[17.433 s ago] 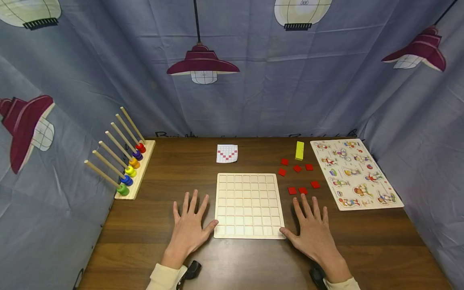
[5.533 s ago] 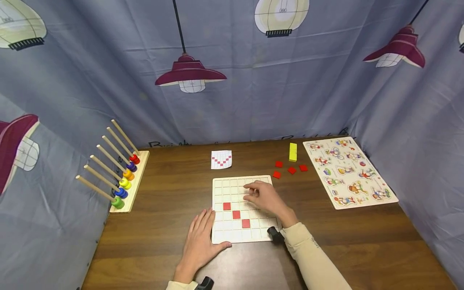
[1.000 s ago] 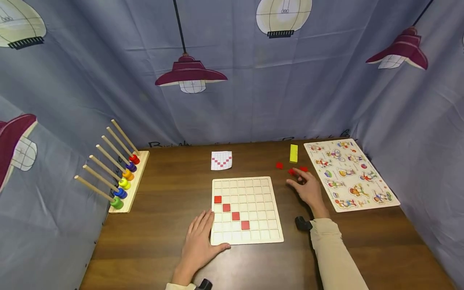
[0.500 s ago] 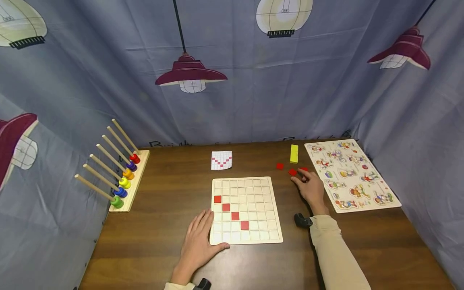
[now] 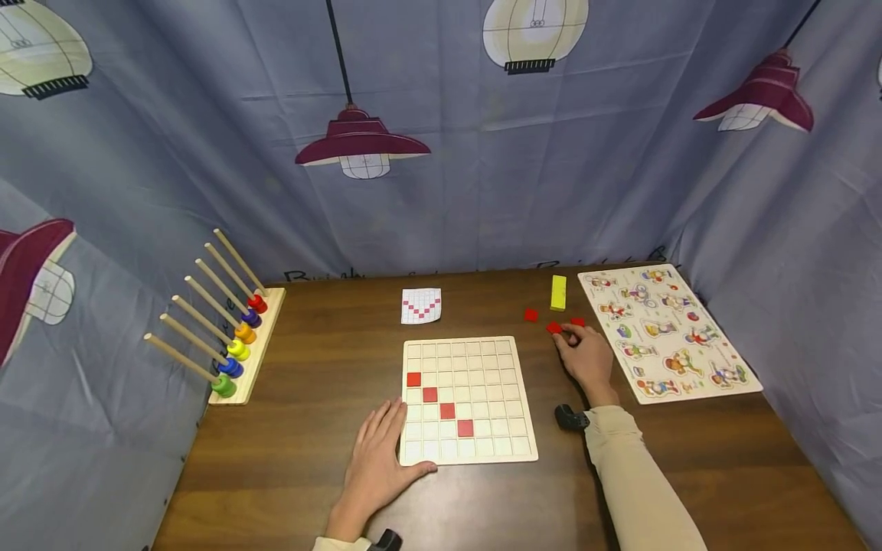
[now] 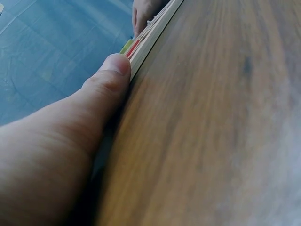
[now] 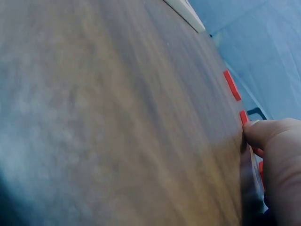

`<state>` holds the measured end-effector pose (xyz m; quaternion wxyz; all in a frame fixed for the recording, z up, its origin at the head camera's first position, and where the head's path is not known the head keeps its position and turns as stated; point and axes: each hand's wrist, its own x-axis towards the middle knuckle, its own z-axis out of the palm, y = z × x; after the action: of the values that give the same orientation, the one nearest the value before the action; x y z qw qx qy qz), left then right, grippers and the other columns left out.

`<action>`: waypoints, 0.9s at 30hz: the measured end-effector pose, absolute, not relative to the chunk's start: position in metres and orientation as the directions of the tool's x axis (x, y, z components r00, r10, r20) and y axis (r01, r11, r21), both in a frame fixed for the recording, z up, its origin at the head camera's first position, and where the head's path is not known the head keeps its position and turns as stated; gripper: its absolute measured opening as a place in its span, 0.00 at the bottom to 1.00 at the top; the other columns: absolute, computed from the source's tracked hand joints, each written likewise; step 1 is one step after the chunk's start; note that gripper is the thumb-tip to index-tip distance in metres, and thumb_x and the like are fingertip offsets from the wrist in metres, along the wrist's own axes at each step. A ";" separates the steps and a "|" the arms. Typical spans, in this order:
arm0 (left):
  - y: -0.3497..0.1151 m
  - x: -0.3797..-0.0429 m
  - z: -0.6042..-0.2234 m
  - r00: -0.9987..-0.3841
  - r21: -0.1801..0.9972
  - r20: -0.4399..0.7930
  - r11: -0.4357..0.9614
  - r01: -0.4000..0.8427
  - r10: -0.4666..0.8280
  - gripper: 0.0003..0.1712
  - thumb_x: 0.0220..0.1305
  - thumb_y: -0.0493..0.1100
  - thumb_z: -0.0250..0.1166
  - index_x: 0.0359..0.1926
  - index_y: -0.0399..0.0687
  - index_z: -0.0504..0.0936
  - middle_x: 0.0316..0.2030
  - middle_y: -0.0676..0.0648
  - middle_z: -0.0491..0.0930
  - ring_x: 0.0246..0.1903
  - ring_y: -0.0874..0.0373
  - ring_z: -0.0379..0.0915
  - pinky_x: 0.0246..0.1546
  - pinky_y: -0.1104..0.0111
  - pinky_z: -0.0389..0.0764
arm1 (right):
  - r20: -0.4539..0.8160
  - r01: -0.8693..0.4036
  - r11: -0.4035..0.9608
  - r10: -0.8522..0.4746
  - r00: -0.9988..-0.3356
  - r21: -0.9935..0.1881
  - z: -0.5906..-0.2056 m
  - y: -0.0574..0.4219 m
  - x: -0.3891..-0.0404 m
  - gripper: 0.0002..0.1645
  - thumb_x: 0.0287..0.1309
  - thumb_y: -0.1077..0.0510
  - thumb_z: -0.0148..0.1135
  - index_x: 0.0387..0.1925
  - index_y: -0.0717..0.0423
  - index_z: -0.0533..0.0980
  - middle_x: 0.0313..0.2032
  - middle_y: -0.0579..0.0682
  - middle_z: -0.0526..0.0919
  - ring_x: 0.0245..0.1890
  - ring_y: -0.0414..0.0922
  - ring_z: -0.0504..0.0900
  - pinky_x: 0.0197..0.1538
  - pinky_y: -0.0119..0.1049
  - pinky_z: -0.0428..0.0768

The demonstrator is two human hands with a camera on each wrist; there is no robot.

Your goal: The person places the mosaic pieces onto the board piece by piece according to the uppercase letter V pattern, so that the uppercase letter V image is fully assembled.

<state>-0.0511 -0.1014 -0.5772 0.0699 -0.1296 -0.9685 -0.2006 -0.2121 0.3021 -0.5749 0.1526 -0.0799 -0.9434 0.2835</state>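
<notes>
A square wooden grid board (image 5: 482, 394) lies in the middle of the table, with several red square tiles (image 5: 448, 411) set in its cells in a slanting line from the left edge. My left hand (image 5: 375, 463) rests flat at the board's lower left corner, fingers straight along the left side, thumb at the near edge. Three loose red tiles lie to the right of the board. My right hand (image 5: 589, 360) is down at these, thumb and forefinger pinching the middle tile (image 5: 554, 327). In the right wrist view the thumb (image 7: 261, 132) meets that tile's edge.
A small paper card (image 5: 421, 306) with a red V pattern lies behind the board. A yellow block (image 5: 558, 292) stands beyond the loose tiles. At right is a picture puzzle board (image 5: 668, 333); at left, a peg stand (image 5: 258, 344) with coloured rings.
Red tiles have gone from the table into the board, the latest into its left column. My right hand has left the board and closed on another tile. The left hand stays put lately.
</notes>
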 end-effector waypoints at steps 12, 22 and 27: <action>-0.101 -0.050 -0.574 -0.961 0.383 0.162 0.884 0.270 0.224 0.68 0.46 0.86 0.62 0.77 0.47 0.64 0.77 0.47 0.64 0.77 0.49 0.57 0.78 0.55 0.54 | 0.239 0.073 0.830 0.242 -0.940 -0.552 -0.570 0.299 -0.208 0.23 0.65 0.48 0.67 0.54 0.61 0.83 0.31 0.53 0.79 0.31 0.52 0.76 0.38 0.46 0.73; -0.103 -0.049 -0.576 -0.964 0.384 0.161 0.886 0.261 0.214 0.68 0.45 0.86 0.63 0.77 0.47 0.64 0.76 0.47 0.64 0.77 0.49 0.56 0.77 0.54 0.55 | 0.312 0.010 0.804 0.242 -0.919 -0.594 -0.574 0.299 -0.204 0.17 0.61 0.51 0.68 0.42 0.61 0.84 0.28 0.52 0.78 0.29 0.49 0.75 0.36 0.42 0.73; -0.102 -0.048 -0.576 -0.963 0.391 0.155 0.881 0.266 0.222 0.69 0.45 0.86 0.62 0.77 0.47 0.63 0.77 0.47 0.64 0.77 0.48 0.57 0.77 0.53 0.56 | 0.342 -0.081 0.757 0.195 -0.919 -0.649 -0.572 0.301 -0.184 0.13 0.59 0.53 0.71 0.39 0.60 0.84 0.27 0.50 0.77 0.27 0.40 0.71 0.32 0.28 0.66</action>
<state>-0.0478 -0.1017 -0.5757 0.0530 -0.1261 -0.9684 -0.2086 -0.1844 0.3008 -0.5724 0.1984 -0.0310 -0.9160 0.3474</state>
